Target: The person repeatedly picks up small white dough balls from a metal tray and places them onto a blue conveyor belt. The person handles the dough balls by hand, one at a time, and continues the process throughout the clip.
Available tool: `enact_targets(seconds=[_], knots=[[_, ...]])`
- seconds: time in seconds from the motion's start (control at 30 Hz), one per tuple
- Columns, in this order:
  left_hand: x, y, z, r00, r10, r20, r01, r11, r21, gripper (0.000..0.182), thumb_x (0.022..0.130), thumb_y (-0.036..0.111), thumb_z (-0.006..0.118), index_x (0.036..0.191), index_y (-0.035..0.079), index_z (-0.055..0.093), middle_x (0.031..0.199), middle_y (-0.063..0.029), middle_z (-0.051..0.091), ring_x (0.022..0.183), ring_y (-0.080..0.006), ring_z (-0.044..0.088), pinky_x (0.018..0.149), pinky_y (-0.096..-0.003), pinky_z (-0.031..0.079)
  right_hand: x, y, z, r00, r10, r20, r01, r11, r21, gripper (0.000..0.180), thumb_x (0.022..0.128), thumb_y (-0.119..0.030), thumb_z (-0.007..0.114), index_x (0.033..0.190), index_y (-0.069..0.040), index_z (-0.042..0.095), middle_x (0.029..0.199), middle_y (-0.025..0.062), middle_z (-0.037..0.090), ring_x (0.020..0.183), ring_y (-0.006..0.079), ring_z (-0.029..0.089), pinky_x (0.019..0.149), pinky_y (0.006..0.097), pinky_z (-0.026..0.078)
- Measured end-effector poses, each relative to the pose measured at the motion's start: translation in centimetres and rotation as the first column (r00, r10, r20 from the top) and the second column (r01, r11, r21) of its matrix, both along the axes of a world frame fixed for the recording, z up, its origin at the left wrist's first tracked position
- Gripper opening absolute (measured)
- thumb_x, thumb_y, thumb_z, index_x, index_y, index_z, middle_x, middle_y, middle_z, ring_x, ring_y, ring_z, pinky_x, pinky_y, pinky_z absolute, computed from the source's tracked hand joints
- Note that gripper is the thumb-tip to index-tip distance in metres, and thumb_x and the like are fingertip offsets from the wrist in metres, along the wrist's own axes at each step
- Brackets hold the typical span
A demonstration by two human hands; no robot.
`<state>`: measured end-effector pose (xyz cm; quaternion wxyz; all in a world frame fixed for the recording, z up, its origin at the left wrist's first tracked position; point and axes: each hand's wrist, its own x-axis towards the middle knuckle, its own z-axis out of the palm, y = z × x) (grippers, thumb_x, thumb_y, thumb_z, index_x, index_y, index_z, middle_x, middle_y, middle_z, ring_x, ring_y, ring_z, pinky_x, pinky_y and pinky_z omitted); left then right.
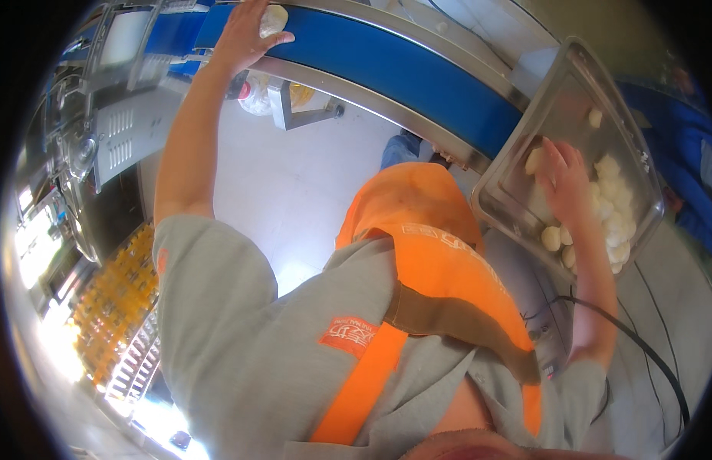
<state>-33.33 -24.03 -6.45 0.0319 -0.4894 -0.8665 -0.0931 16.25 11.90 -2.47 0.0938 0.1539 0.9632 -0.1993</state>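
Note:
My left hand (245,34) reaches far forward onto a blue conveyor belt (390,63), thumb spread out to the side. A pale, rounded piece of dough (273,23) lies against it, between thumb and fingers; the fingertips run out at the frame's top edge, so the grip is unclear. Over on the right, my right hand (566,178) is inside a clear rectangular tub (568,80). A dough ball (532,161) shows at its thumb and fingers, partly hidden by them. Many dough balls (614,213) are heaped beside that wrist, and one small ball (595,118) sits apart near the far wall.
Metal rails (356,95) edge the belt. Machinery with a vented steel housing (123,132) stands at left, beside yellow racks or crates (117,293). A black cable (637,339) curves past my right arm. A person in blue (678,161) is partly visible beyond the tub.

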Motion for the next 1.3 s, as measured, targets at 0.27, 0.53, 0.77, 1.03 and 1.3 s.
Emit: enact_targets(seconds=[0.27,0.53,0.77,1.03,1.3], knots=[[-5.3,-2.0,-3.1,0.900,0.408,0.154,-0.380,0.907,-0.179,0.073,0.094,0.045,0.070,0.150,0.005,0.047,0.146,-0.0242,0.052,0.136,-0.0442,0.047,0.113,-0.0499,0.040,-0.7,-0.7,1.1,0.907,-0.326,0.267,0.381,0.905,-0.190,0.046,0.083,-0.011,0.079,0.126,-0.007,0.062,0.114,0.0121,0.062,0.113,0.0300,0.061,0.094,0.0397,0.051],[-5.2,3.6,-5.1,0.839,0.530,-0.127,-0.538,0.842,-0.040,0.079,0.102,0.057,0.048,0.159,0.005,0.031,0.165,-0.0239,0.027,0.153,-0.0427,0.023,0.124,-0.0501,0.022,4.8,-0.7,2.4,0.588,-0.806,-0.060,0.527,0.439,-0.727,0.039,0.099,-0.013,0.067,0.137,-0.003,0.060,0.129,0.0036,0.064,0.112,0.0144,0.062,0.094,0.0274,0.050],[-13.0,-6.2,-3.5,0.672,-0.096,0.735,-0.713,0.184,0.676,0.080,0.106,0.059,0.040,0.165,0.008,0.021,0.171,-0.0118,0.022,0.157,-0.0309,0.019,0.128,-0.0439,0.014,-6.0,-1.7,3.5,0.922,-0.387,0.012,0.277,0.637,-0.720,0.028,0.099,-0.011,0.066,0.125,0.000,0.062,0.114,0.0032,0.065,0.107,0.0104,0.062,0.090,0.0252,0.051],[14.8,-15.0,2.9,0.512,-0.277,0.813,-0.717,0.385,0.582,0.051,0.107,0.033,0.049,0.150,0.005,0.044,0.152,-0.0140,0.046,0.130,-0.0443,0.055,0.104,-0.0493,0.046,-24.7,-9.6,-3.4,0.935,-0.174,-0.311,-0.088,0.732,-0.675,0.038,0.101,-0.028,0.065,0.135,-0.011,0.062,0.117,0.0092,0.073,0.096,0.0166,0.071,0.083,0.0337,0.058],[44.2,-29.3,0.3,-0.077,0.432,0.898,-0.991,0.068,-0.118,0.045,0.110,0.030,0.048,0.142,-0.002,0.049,0.139,-0.0157,0.056,0.113,-0.0297,0.068,0.089,-0.0368,0.054,-34.7,-15.1,-6.0,0.661,0.517,-0.544,-0.459,0.852,0.252,0.063,0.101,-0.035,0.058,0.151,0.001,0.043,0.154,0.0214,0.045,0.149,0.0354,0.036,0.123,0.0484,0.029]])
